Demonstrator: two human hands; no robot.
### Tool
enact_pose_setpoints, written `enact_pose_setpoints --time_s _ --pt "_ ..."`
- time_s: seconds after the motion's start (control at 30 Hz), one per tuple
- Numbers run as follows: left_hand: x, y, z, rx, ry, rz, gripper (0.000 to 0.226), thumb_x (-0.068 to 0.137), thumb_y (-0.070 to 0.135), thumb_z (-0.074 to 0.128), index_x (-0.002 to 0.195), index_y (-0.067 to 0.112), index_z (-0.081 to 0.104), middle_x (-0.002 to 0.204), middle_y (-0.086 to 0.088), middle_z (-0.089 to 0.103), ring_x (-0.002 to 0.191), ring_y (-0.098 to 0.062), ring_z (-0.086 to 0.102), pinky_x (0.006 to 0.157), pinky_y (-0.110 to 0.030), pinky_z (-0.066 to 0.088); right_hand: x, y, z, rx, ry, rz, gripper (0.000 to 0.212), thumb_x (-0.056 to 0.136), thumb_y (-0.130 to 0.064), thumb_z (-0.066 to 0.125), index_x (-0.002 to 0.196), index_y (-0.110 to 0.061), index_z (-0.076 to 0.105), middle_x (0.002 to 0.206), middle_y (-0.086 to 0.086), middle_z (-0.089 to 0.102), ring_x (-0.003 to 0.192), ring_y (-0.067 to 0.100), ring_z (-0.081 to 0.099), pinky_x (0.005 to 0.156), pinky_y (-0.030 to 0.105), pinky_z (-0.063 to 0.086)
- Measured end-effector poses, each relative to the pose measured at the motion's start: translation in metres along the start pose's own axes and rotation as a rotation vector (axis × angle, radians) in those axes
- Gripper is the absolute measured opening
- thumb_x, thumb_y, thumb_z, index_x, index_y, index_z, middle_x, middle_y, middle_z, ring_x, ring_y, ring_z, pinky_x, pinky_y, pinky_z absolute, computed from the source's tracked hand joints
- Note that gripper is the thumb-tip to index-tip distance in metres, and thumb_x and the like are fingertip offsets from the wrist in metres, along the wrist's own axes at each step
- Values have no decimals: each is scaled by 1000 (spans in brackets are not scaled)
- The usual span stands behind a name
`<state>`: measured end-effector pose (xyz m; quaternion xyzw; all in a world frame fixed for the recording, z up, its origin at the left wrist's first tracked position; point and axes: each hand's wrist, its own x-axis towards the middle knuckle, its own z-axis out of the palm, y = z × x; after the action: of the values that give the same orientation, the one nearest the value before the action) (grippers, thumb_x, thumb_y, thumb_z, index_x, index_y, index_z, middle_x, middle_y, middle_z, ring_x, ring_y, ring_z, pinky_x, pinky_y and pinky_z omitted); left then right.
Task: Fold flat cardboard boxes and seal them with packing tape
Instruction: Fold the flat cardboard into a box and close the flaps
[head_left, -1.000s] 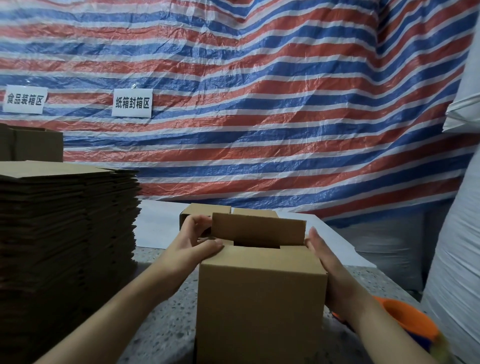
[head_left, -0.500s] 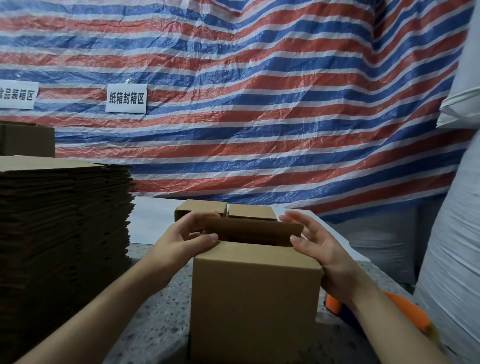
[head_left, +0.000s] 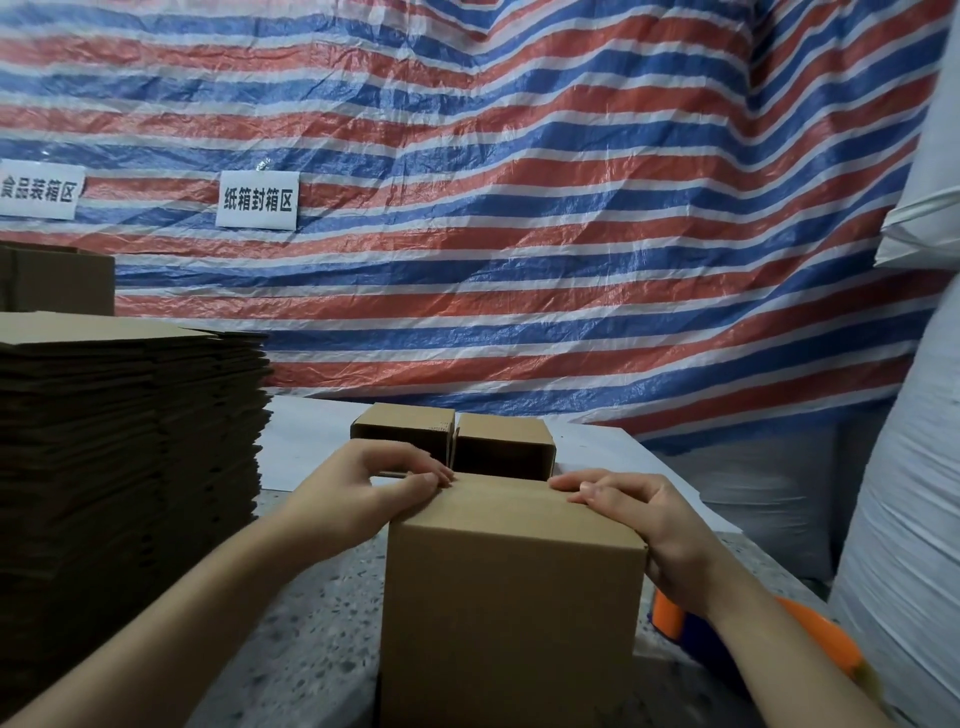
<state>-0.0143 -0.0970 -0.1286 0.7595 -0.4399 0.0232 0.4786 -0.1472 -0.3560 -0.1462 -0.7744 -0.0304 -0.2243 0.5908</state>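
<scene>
Two hands press on the top of the cardboard box (head_left: 511, 613). The left hand (head_left: 358, 493) has its fingers bent, with the fingertips (head_left: 439, 477) on the left part of the closed top flaps, the thumb below them near the left edge. The right hand (head_left: 644, 519) lies over the right top edge, its fingers almost straight on the flap. The box stands upright on the speckled table (head_left: 311, 613), between both wrists. Behind it sit two smaller boxes (head_left: 452, 434). A tall stack of flat cardboard (head_left: 119, 467) is at the left, and an orange tape dispenser (head_left: 810, 639) lies behind the right forearm.
</scene>
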Motion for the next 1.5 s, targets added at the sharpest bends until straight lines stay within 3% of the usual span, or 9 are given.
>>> enact_pose_setpoints --time_s 0.1,0.23,0.5,0.63,0.73,0.83,1.0,1.2,1.5 --pt "-5 24 2 286 45 96 16 92 42 59 103 42 71 101 34 65 102 16 53 86 -11 40 0 0 -1 -21 -1 3 32 82 -36 64 90 -10 82 118 -2 73 113 19 65 101 42 49" --pt "-20 50 36 591 -66 268 69 81 77 22 137 44 46 135 31 49 122 11 40 107 -20 27 0 0 -2 -20 -20 8 32 83 -36 63 92 -11 81 118 -3 72 112 23 65 98 43 51" --pt "-19 40 53 752 -34 370 69 87 72 18 141 40 46 144 21 49 134 -5 44 106 -25 30 -1 -1 1 -55 -3 13 35 85 -38 61 96 -10 80 115 -6 73 111 16 64 95 35 51" --pt "-20 42 53 753 -56 351 71 86 72 15 142 40 46 145 22 47 135 -4 42 109 -25 29 1 -7 -11 -274 327 -53 37 95 -52 50 95 -25 75 97 -16 74 95 -2 65 81 23 47" --pt "-20 45 53 747 -62 338 60 91 67 26 141 40 46 144 23 47 134 -3 42 110 -26 31 -1 -11 -50 -714 519 37 43 102 -42 49 75 -13 67 73 4 69 76 20 65 67 41 52" --pt "-20 43 53 763 -53 341 52 95 62 35 141 39 47 144 22 48 134 -5 43 109 -28 34 -19 1 -81 -1199 410 282 48 97 -49 50 62 -15 56 61 2 59 61 21 58 60 38 49" --pt "-21 42 55 763 -29 336 67 88 71 16 140 42 46 142 24 49 131 -4 46 107 -28 35 -57 43 -89 -1450 180 572 58 84 -82 37 80 -27 55 85 -7 62 72 12 55 53 27 36" --pt "-24 42 56 802 10 360 52 95 63 31 133 38 55 134 20 58 122 -7 56 99 -27 40 -68 68 -83 -1408 178 657 52 80 -79 49 102 -32 55 105 -8 67 84 13 58 68 29 49" --pt "-20 41 57 790 -44 355 51 96 60 27 135 36 49 141 18 52 132 -8 45 108 -33 33 -40 36 -86 -1116 409 367 42 86 -67 58 87 -26 62 73 -9 66 65 8 63 54 27 43"
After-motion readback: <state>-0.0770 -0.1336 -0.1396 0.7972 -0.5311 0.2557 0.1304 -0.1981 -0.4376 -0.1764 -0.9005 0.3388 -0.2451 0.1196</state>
